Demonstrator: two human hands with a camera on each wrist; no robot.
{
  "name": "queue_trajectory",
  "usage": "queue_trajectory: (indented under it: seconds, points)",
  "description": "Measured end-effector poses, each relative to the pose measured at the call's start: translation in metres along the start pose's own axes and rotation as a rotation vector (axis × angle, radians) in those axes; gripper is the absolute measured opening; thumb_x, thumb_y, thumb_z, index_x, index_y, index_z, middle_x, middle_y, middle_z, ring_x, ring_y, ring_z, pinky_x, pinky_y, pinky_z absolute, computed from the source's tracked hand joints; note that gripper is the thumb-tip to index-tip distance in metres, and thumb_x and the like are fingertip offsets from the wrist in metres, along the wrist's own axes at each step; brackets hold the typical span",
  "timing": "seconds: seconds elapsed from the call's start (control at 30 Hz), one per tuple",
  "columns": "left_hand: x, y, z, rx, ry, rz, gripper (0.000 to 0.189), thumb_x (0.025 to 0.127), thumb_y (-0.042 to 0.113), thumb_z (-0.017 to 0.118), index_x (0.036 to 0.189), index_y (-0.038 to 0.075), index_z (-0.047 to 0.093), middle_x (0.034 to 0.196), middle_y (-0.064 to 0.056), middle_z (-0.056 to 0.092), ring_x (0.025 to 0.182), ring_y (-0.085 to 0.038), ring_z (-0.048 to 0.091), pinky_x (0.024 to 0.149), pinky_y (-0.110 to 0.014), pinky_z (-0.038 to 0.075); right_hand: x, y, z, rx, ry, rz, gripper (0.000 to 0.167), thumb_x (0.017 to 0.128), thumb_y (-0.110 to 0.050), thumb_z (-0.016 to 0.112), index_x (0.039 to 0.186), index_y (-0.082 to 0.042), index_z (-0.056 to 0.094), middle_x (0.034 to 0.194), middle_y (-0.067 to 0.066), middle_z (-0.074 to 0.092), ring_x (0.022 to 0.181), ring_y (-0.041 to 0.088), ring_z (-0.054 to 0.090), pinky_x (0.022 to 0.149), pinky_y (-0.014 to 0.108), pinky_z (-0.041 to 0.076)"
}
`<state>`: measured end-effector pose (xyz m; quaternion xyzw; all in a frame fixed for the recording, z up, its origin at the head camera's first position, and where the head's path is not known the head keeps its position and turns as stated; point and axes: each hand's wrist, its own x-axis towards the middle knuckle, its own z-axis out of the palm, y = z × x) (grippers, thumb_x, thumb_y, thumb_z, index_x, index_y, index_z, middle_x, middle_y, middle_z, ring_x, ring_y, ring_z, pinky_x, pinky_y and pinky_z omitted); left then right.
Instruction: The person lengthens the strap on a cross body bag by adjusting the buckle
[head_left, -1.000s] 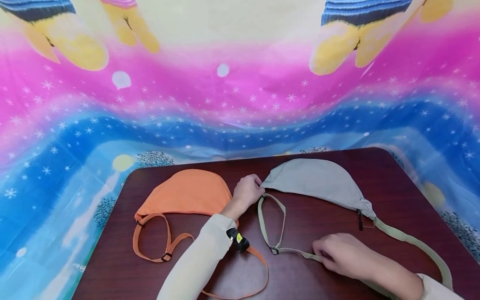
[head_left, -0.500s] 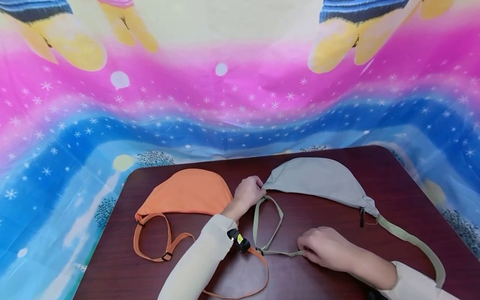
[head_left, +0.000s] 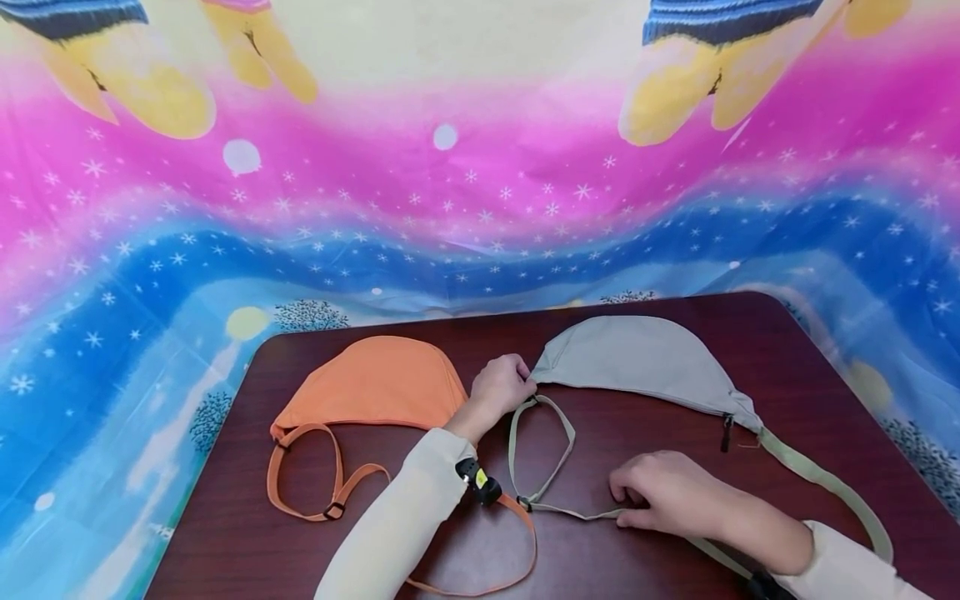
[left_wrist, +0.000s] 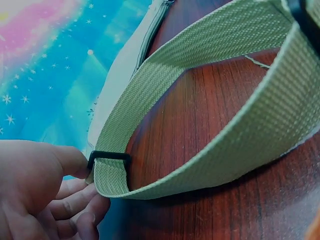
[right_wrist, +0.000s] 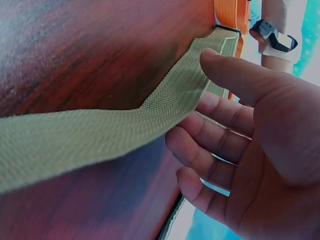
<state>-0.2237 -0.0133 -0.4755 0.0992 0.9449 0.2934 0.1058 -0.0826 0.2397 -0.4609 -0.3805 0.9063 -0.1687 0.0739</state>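
Observation:
A grey waist bag (head_left: 637, 354) lies at the back right of the table, its pale green strap (head_left: 555, 467) looping in front. My left hand (head_left: 501, 387) pinches the bag's left corner, right beside a black strap buckle (left_wrist: 110, 156) in the left wrist view. Further right, my right hand (head_left: 671, 496) is at the strap with thumb and index finger parted. In the right wrist view its thumb (right_wrist: 215, 59) overlaps the webbing (right_wrist: 175, 90), and the other fingers bend loosely beside the strap's edge. An orange waist bag (head_left: 375, 383) lies to the left of my left hand.
The orange bag's strap (head_left: 303, 517) curls over the table's front left and passes under my left forearm. The green strap's other end (head_left: 847, 487) arcs down the right side. A printed cloth (head_left: 480, 183) hangs behind the dark wooden table (head_left: 217, 500).
My right hand slid left with the strap, then moved slightly right and spread its thumb and index finger. My left hand kept its pinch, shifting slightly right with the grey bag.

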Motion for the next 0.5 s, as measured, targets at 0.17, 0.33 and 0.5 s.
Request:
queue_trajectory:
  seconds: [0.17,0.33,0.5]
  points:
    - [-0.003,0.003,0.002,0.026,-0.031,0.026,0.01,0.095,0.026,0.069,0.088,0.019,0.067,0.077,0.008,0.063,0.063,-0.01,0.057,0.059,-0.029,0.044,-0.002,0.001,-0.002,-0.006,-0.004,0.012,0.027,0.082,-0.038,0.084,0.079,-0.03,0.058,0.068,-0.02,0.044,0.062,-0.004,0.038,0.056,0.022,0.036]
    - [-0.007,0.001,-0.002,0.086,-0.055,0.091,0.014,0.098,0.035,0.067,0.09,0.024,0.071,0.078,0.013,0.064,0.065,-0.007,0.056,0.062,-0.031,0.046,-0.003,0.005,-0.006,0.002,0.01,0.027,0.025,0.086,-0.037,0.081,0.079,-0.033,0.057,0.067,-0.022,0.042,0.06,-0.005,0.038,0.055,0.021,0.035]
    - [-0.014,-0.011,-0.028,0.097,-0.039,0.164,0.017,0.099,0.038,0.067,0.097,0.021,0.072,0.083,0.012,0.068,0.071,-0.006,0.06,0.068,-0.031,0.05,-0.005,0.017,-0.024,0.005,0.035,0.067,0.024,0.089,-0.031,0.08,0.08,-0.035,0.058,0.07,-0.026,0.044,0.06,-0.006,0.04,0.054,0.021,0.036]
